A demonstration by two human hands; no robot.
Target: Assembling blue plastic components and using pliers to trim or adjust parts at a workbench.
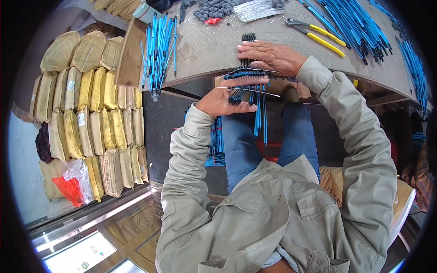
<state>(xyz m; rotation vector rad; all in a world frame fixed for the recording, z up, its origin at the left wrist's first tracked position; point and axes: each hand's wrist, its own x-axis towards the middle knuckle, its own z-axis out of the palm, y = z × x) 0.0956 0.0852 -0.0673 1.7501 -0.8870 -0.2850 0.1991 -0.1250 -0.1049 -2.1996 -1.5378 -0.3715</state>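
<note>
- I see the blue-black rods (246, 63) at twelve o'clock, at the near edge of the worktop (200, 51).
- Right hand (274, 57) flat across them, grip unclosed; left hand (221, 100) blurred, its grip I can't tell.
- Probably light, stiff, slippery: I'd hold mid-bundle.

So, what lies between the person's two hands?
The head view shows blue-and-black rods between the left hand and the right hand, packed closely side by side.
</note>
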